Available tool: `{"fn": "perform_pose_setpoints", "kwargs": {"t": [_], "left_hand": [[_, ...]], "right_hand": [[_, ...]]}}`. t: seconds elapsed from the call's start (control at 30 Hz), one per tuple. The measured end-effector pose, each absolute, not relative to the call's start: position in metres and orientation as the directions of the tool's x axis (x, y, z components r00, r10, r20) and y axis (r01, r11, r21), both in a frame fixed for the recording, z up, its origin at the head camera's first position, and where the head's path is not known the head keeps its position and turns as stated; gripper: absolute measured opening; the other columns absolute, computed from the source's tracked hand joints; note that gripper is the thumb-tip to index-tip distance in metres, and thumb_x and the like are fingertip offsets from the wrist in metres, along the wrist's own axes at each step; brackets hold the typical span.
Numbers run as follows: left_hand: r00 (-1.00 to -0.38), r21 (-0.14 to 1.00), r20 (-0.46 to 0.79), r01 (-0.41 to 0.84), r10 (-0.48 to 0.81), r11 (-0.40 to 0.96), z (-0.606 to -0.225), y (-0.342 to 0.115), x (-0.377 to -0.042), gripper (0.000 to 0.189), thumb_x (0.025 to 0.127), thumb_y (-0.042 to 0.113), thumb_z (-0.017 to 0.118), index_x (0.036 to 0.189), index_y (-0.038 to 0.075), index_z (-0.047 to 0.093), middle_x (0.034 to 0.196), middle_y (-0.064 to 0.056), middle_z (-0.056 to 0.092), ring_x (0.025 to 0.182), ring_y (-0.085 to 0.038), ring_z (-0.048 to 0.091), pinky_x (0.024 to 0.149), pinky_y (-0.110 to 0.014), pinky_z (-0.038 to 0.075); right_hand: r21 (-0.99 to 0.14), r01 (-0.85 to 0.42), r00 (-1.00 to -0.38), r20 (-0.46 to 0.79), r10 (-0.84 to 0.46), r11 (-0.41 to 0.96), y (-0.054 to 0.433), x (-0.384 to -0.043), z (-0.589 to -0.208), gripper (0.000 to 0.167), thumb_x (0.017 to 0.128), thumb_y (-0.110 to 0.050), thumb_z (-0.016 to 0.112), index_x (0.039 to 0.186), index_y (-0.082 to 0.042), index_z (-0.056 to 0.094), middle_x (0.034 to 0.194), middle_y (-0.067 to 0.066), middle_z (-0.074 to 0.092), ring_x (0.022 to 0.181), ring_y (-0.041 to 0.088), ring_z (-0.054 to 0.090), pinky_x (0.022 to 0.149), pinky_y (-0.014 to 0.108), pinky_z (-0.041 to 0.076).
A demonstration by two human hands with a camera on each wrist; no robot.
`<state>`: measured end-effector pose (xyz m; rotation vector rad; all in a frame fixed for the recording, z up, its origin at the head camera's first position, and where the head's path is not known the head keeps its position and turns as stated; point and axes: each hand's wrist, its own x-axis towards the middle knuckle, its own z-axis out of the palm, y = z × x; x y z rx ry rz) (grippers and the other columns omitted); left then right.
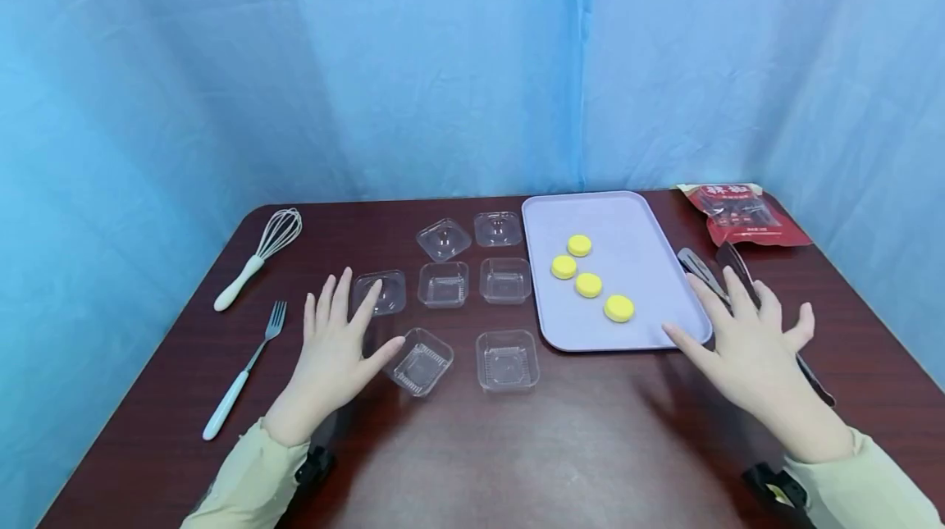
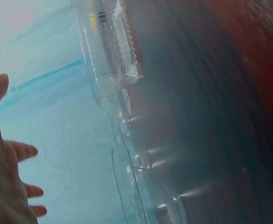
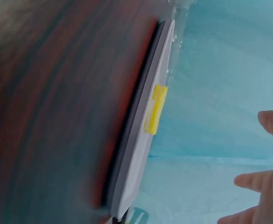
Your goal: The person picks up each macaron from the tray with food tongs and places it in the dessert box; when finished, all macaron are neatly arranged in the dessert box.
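My left hand (image 1: 332, 369) hovers above the table with its fingers spread and nothing in it. Near its thumb lies a tilted clear plastic box (image 1: 421, 363), and the fingertips overlap a shallow clear lid (image 1: 391, 293). My right hand (image 1: 756, 357), also spread and holding nothing, hangs over the near right corner of a lilac tray (image 1: 657, 266). Several yellow round pieces lie on the tray, the nearest yellow piece (image 1: 618, 308) left of that hand. Beyond the right hand, metal utensils (image 1: 701, 269) are partly hidden by its fingers.
More clear boxes (image 1: 508, 361) and lids (image 1: 498, 229) stand left of the tray. A whisk (image 1: 254, 262) and a fork (image 1: 239, 385) lie at the left. At the far right corner rests a red food bag (image 1: 753, 221). Blue curtains (image 1: 443, 70) hang behind the table.
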<state>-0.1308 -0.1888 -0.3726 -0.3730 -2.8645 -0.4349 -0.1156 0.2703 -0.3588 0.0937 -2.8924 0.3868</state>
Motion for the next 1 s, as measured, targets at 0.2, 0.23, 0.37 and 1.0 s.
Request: {"fn": "perform_pose_setpoints", "kwargs": {"t": [0.2, 0.23, 0.37, 1.0], "left_hand": [[-0.931, 0.326, 0.245, 0.343, 0.272, 0.881, -0.372, -0.189, -0.131, 0.079, 0.083, 0.045, 0.067, 0.146, 0.011, 0.036, 0.154, -0.023, 0.014, 0.142, -0.042, 0.008, 0.112, -0.063, 0.004], [-0.931, 0.336, 0.238, 0.348, 0.278, 0.876, -0.372, -0.189, -0.132, 0.079, 0.083, 0.045, 0.067, 0.146, 0.011, 0.036, 0.154, -0.022, 0.014, 0.142, -0.041, 0.008, 0.112, -0.063, 0.006], [-0.924, 0.344, 0.207, 0.376, 0.321, 0.861, -0.373, -0.188, -0.134, 0.079, 0.081, 0.044, 0.071, 0.145, 0.011, 0.038, 0.154, -0.021, 0.017, 0.142, -0.042, 0.012, 0.110, -0.064, 0.018], [-0.810, 0.426, 0.006, 0.532, 0.586, 0.732, -0.382, -0.180, -0.144, 0.083, 0.074, 0.041, 0.079, 0.142, 0.009, 0.044, 0.148, -0.015, 0.038, 0.139, -0.036, 0.029, 0.107, -0.054, 0.033]], "right_hand": [[-0.337, -0.093, -0.973, 0.230, -0.014, 0.937, 0.290, -0.118, -0.365, 0.073, 0.087, -0.052, 0.058, 0.142, -0.008, 0.036, 0.141, 0.035, 0.025, 0.123, 0.056, 0.019, 0.090, 0.074, 0.002], [-0.352, -0.086, -0.975, 0.221, -0.006, 0.932, 0.295, -0.119, -0.367, 0.074, 0.087, -0.052, 0.059, 0.141, -0.007, 0.036, 0.141, 0.035, 0.025, 0.122, 0.056, 0.019, 0.088, 0.074, 0.005], [-0.373, -0.040, -0.984, 0.177, 0.028, 0.927, 0.313, -0.123, -0.373, 0.082, 0.082, -0.052, 0.065, 0.142, -0.006, 0.035, 0.140, 0.035, 0.025, 0.118, 0.059, 0.021, 0.080, 0.073, 0.015], [-0.352, -0.032, -0.997, -0.060, -0.056, 0.936, 0.365, -0.145, -0.396, 0.092, 0.081, -0.045, 0.070, 0.143, 0.005, 0.026, 0.127, 0.043, 0.033, 0.112, 0.057, 0.031, 0.085, 0.075, 0.032]]}}
